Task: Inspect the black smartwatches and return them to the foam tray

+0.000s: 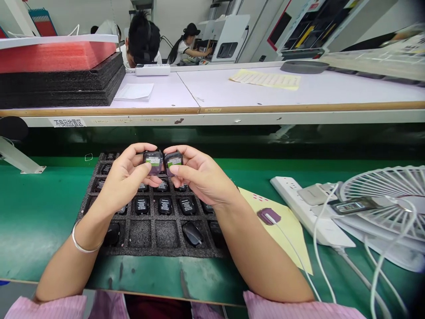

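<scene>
My left hand [128, 175] pinches a small dark rounded-square device [153, 163] between thumb and fingers. A matching device [173, 160] sits in my right hand [202, 175], thumb pressed on its lower face. Both show a green and white patch, a label or a lit screen; I cannot tell which. They are held side by side above a black foam tray [139, 252]. Several similar black pieces with white print, such as one black piece [165, 205], lie in its pockets. One near-row piece [192, 233] lies tilted, and two pockets there hold nothing.
To the right are a purple piece [269, 216] with a white cable on yellow paper [295, 239], a white power strip [308, 212] and a white fan [385, 190]. A raised shelf [212, 95] carries foam blocks [56, 84] and papers. Other people sit beyond it.
</scene>
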Demonstrator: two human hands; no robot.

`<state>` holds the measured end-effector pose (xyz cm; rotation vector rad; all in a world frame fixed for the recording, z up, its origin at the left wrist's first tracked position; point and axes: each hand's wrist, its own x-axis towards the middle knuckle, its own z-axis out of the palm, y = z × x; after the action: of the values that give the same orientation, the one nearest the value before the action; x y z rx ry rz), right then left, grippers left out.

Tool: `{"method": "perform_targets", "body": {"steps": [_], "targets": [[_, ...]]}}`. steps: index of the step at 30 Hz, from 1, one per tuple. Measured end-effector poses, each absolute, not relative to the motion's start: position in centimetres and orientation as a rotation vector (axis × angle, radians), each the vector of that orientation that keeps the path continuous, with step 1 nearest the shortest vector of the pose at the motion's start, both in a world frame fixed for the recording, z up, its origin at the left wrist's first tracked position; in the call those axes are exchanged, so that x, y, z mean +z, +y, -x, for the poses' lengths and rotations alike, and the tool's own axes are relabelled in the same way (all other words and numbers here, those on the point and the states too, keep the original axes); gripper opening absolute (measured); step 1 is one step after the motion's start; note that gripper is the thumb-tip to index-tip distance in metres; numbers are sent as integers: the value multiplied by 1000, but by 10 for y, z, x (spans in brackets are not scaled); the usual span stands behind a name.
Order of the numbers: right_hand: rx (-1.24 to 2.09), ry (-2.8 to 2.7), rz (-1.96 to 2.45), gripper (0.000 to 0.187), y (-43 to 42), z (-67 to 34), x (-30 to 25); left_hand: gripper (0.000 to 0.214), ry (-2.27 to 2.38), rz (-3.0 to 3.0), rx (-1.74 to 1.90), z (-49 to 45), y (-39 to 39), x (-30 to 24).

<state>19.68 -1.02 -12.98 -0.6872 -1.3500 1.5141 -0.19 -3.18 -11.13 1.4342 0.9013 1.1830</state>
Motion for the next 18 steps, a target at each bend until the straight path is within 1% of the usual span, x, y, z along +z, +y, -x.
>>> {"method": "perform_targets", "body": {"steps": [18], "targets": [[1532,-1317,640,44,-9,-194,-129,46,902,-1300,1193,-1,-29,-109]]}}
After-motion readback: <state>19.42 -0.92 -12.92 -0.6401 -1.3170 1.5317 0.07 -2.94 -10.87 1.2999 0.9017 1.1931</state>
